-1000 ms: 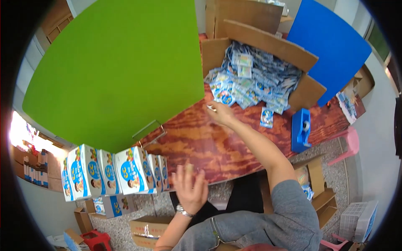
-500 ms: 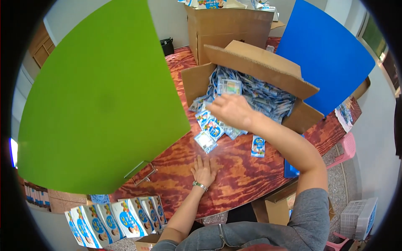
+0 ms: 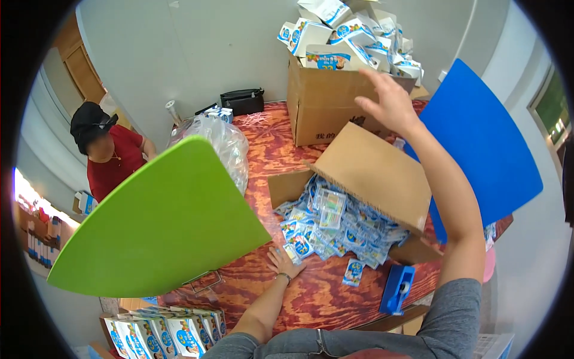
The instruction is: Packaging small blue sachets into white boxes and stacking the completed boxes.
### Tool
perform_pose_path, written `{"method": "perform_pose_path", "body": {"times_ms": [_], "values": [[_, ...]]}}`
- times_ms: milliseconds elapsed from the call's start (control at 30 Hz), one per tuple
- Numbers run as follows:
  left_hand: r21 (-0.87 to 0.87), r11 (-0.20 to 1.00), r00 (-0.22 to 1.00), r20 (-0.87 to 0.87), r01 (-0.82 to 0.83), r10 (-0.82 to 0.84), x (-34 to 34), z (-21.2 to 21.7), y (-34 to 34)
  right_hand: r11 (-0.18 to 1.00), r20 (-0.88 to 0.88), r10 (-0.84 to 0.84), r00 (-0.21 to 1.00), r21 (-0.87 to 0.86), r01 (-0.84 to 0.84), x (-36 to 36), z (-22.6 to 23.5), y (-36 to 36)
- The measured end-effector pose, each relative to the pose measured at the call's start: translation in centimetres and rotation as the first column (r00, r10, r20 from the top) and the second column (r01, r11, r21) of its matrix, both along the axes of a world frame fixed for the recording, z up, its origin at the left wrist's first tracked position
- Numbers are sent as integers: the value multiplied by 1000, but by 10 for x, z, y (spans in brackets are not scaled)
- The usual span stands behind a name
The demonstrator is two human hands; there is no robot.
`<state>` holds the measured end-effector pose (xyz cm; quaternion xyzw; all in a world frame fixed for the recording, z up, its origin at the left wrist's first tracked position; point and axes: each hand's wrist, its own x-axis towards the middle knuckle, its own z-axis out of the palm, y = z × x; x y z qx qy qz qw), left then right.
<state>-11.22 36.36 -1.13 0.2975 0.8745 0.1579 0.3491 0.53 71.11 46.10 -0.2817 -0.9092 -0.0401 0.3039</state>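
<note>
Head view, landmark = sachet carton (image 3: 376,173): open, mouth facing the wearer, on the red wood-grain table (image 3: 353,308).

Sachets (image 3: 344,233): blue-and-white, heaped in that carton's mouth and spilling out its near side. One loose sachet (image 3: 353,273) lies just in front of the carton, apart from the heap.

Left hand (image 3: 286,264): palm down on the table, near-left of the carton, at the edge of the spill. Fingers extended and spread, no grasp visible. One sachet sits right at the fingers; can't tell if it's pinned under them.

Right hand (image 3: 388,103): raised, beyond the carton as seen in this view. Fingers loose, thumb apart, nothing visible in them. It overlaps the tall carton (image 3: 315,105); can't tell if it touches.

Around the sachet carton:
- Behind: the tall carton, piled with white-and-blue boxes (image 3: 354,31).
- Far left: black bag (image 3: 242,102), clear plastic bag (image 3: 226,148).
- Left: green panel (image 3: 161,227); co-worker (image 3: 116,158) in red top and black cap, past the panel.
- Near left: wire bracket (image 3: 206,282), then a row of upright printed boxes (image 3: 170,334).
- Near right: blue tape dispenser (image 3: 394,292).
- Right: blue panel (image 3: 493,161).
</note>
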Motion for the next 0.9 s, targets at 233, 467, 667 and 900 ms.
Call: {"method": "perform_pose_path", "body": {"times_ms": [233, 467, 667, 900], "values": [[-200, 974, 994, 23, 106, -104, 9, 8, 10, 958, -85, -275, 958, -106, 266, -55, 22, 188], [-267, 950, 987, 41, 161, -155, 7, 3, 7, 901, -189, -433, 881, -115, 418, -119, 45, 319], [-274, 946, 985, 25, 171, -171, 9, 13, 6, 825, -201, -566, 800, -123, 552, -175, 59, 380], [-257, 949, 983, 46, 183, -178, 6, 16, 5, 814, -56, -541, 839, -284, 506, -198, 56, 408]]}}
